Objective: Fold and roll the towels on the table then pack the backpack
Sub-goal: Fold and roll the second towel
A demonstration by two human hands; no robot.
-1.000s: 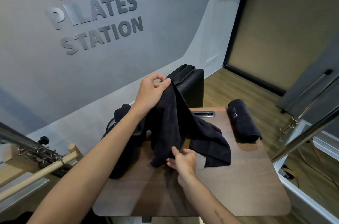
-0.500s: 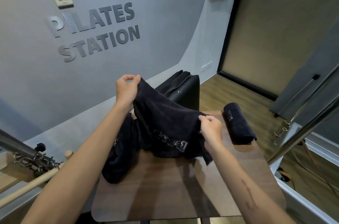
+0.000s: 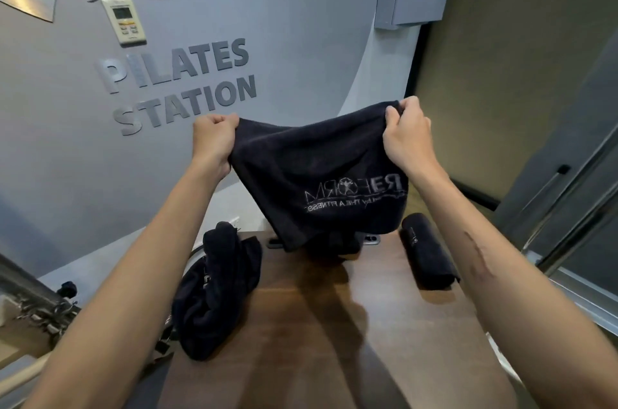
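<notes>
Biggest risk here: the black towel (image 3: 317, 174) is held up in the air by its two top corners only, so if one pinch slips, that side probably gets dumped onto the crumpled towel (image 3: 217, 288) at the table's left edge, or a crooked fold gets made (the logo is seen mirrored, so the back is faced).

The left hand (image 3: 214, 137) is curled tight on the left corner, the right hand (image 3: 406, 137) on the right one. The towel is hung between them above the wooden table (image 3: 334, 325), with a rolled towel (image 3: 428, 251) lying off to the right.
</notes>
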